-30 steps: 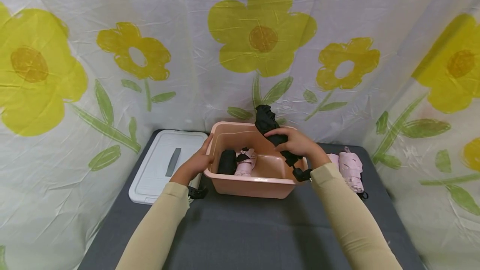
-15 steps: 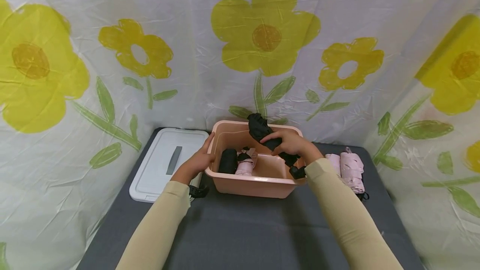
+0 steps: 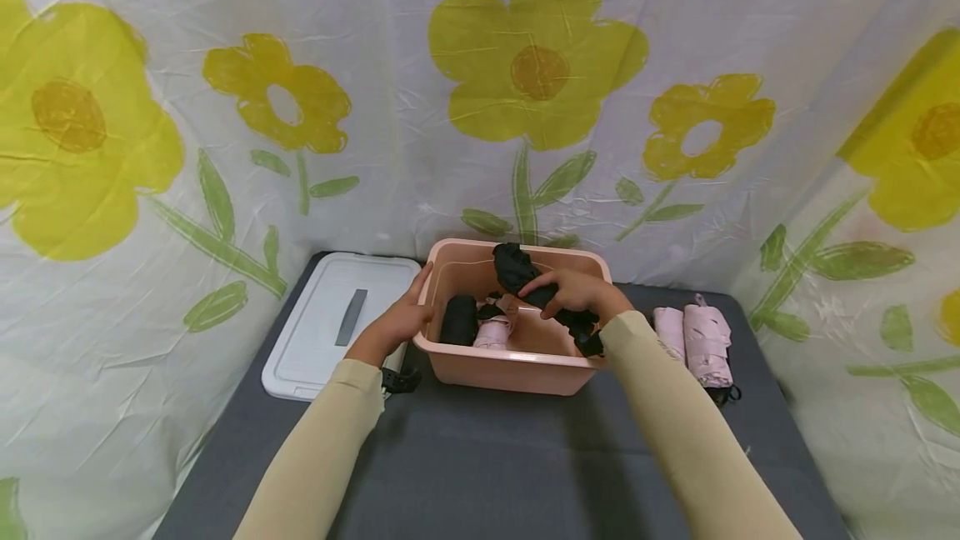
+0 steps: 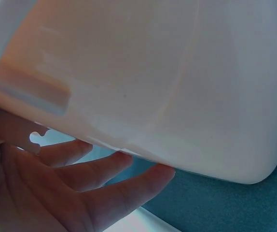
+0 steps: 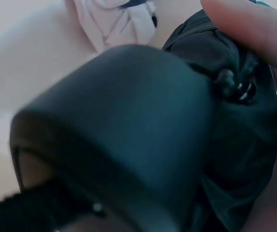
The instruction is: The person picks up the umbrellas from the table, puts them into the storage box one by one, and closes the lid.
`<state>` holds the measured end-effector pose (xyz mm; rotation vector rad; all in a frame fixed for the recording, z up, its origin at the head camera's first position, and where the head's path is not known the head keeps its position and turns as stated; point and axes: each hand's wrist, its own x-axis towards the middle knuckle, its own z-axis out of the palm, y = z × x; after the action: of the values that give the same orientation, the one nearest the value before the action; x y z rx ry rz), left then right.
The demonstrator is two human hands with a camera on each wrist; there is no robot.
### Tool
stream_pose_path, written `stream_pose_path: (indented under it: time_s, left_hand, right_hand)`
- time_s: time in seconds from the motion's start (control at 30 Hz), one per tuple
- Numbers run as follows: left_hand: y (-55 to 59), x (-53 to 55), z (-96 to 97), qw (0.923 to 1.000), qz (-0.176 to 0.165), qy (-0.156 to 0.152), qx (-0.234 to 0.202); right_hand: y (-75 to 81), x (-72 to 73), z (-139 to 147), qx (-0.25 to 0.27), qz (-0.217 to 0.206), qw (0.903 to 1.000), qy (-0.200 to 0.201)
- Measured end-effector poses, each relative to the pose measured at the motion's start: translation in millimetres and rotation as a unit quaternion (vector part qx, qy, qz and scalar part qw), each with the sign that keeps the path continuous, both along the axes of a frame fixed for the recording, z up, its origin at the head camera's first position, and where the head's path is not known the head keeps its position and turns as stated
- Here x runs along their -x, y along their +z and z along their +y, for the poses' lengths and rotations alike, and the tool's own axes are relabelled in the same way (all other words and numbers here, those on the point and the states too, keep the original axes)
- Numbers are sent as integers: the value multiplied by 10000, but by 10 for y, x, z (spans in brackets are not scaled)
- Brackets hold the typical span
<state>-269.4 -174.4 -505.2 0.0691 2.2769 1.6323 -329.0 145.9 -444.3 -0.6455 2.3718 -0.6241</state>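
Observation:
A black folded umbrella (image 3: 513,269) is in my right hand (image 3: 573,292), slanting over the right half of a pink plastic storage bin (image 3: 510,375). Its black handle (image 5: 124,116) fills much of the right wrist view, beside its loose canopy cloth. My left hand (image 3: 401,322) holds the bin's left rim, with fingers (image 4: 114,193) along the outer wall; its thumb is hidden in the left wrist view. Inside the bin, on the left, lie a rolled black umbrella (image 3: 458,320) and a folded pink umbrella (image 3: 493,332), side by side.
A white lid (image 3: 315,340) with a grey handle lies left of the bin. Two pink folded umbrellas (image 3: 707,344) rest on the dark grey table (image 3: 487,465) to the right. A flower-printed curtain (image 3: 390,107) hangs close behind the bin.
My right hand has lowered the black umbrella and shifted it leftward, from above the bin's right back rim to inside its outline. The left hand keeps its place at the rim.

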Motion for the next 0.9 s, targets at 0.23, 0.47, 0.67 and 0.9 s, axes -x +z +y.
stream_pose_path:
  time_s: [0.23,0.47,0.67,0.9]
  left_hand:
    - [-1,5,14,9999,-58,85,69]
    - [-12,11,15,10000,-52,61,20]
    - [-22,23,14,9999,-98,81,1]
    - [-18,20,-3,10000,-41,73,-12]
  right_hand:
    - [-121,28,-4,-261,-125,9993,-242]
    - [-224,35,-12,-394,-435,9979,-275]
    - [-252,-9,-32,-428,-735,9958,-326]
    - [-237,-63,-55,645,-1980,9719,-1099]
